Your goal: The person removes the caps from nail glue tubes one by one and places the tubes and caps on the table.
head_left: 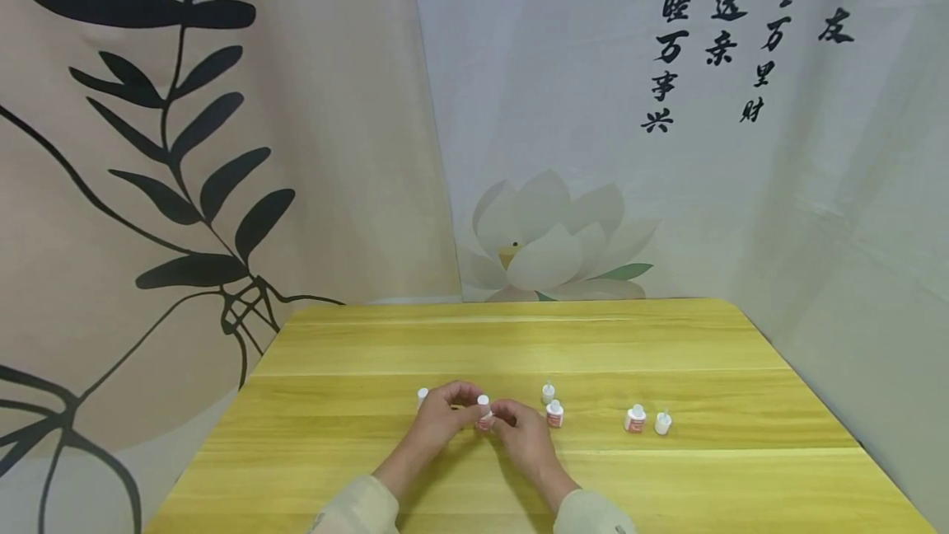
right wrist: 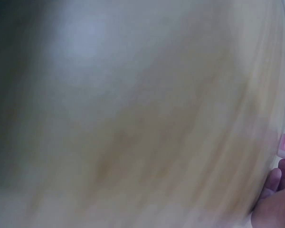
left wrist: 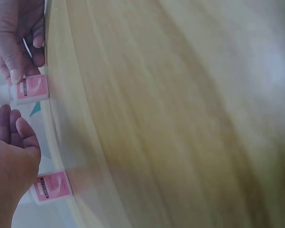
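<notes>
Two hands at one small, white, square-sided bottle with a pink label (left wrist: 33,89), over a yellow wood-grain table (head_left: 356,452).
The right hand's (head_left: 528,435) thumb and fingers pinch the bottle's body; the left hand's (head_left: 442,417) fingers curl near its white cylindrical cap (head_left: 483,400), though whether they grip it I cannot tell. Left of that bottle is a second pink-labelled bottle (left wrist: 54,186); right of it, a near (head_left: 554,414) and a farther matching bottle (head_left: 635,419), each beside a small white pointed piece (head_left: 663,423).

Left fingers (head_left: 461,390) curled | right fingers (head_left: 508,409) pinching | forearms (head_left: 406,460) angled inward
</notes>
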`<action>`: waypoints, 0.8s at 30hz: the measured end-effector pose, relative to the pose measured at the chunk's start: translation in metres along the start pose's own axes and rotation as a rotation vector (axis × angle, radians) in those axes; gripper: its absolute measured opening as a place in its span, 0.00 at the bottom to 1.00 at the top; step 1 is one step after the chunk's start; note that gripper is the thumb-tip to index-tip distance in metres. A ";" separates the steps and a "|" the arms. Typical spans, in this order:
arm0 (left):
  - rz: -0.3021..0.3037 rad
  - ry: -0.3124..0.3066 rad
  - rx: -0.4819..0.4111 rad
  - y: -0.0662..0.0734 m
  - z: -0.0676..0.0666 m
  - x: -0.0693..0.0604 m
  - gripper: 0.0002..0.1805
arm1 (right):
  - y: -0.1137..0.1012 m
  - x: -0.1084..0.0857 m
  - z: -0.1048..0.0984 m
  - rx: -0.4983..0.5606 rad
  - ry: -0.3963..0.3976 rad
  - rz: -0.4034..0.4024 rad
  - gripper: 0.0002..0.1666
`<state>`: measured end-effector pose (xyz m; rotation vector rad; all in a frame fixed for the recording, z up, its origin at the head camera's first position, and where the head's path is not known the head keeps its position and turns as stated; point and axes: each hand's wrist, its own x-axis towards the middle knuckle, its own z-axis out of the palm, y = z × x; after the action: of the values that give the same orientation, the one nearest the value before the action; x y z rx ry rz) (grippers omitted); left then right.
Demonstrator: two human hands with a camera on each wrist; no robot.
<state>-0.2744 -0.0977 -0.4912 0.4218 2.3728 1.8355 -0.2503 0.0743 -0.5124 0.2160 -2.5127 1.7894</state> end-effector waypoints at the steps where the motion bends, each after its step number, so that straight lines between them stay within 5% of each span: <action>1: -0.001 -0.001 0.000 0.000 0.000 0.000 0.16 | 0.000 0.000 0.000 -0.001 0.001 0.000 0.04; 24: -0.012 -0.006 -0.031 -0.002 0.000 0.001 0.18 | -0.001 0.000 0.000 -0.004 -0.007 -0.010 0.05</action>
<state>-0.2762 -0.0982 -0.4928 0.4078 2.3351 1.8604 -0.2503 0.0744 -0.5112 0.2346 -2.5147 1.7836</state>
